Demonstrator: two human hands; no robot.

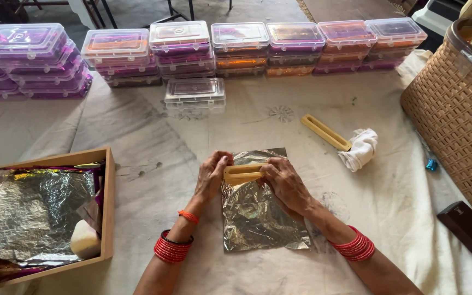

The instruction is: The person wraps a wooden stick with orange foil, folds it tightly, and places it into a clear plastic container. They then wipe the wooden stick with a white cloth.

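While the yellow moulded bar (pixel 242 173) sits pinched at both ends over the top of the silver foil sheet (pixel 258 210), the left hand (pixel 212 176) and right hand (pixel 285 183) close fingertips firmly on it. Keeping it level and square to the foil's edge seems wise. A second bar (pixel 325 131) lies beside a white rag (pixel 360 148).

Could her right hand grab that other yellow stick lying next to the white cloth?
Probably yes. The second yellow bar lies in the open on the sheet beside the white cloth, with nothing between it and the right hand. That hand is busy, though, holding the yellow bar with the left hand.
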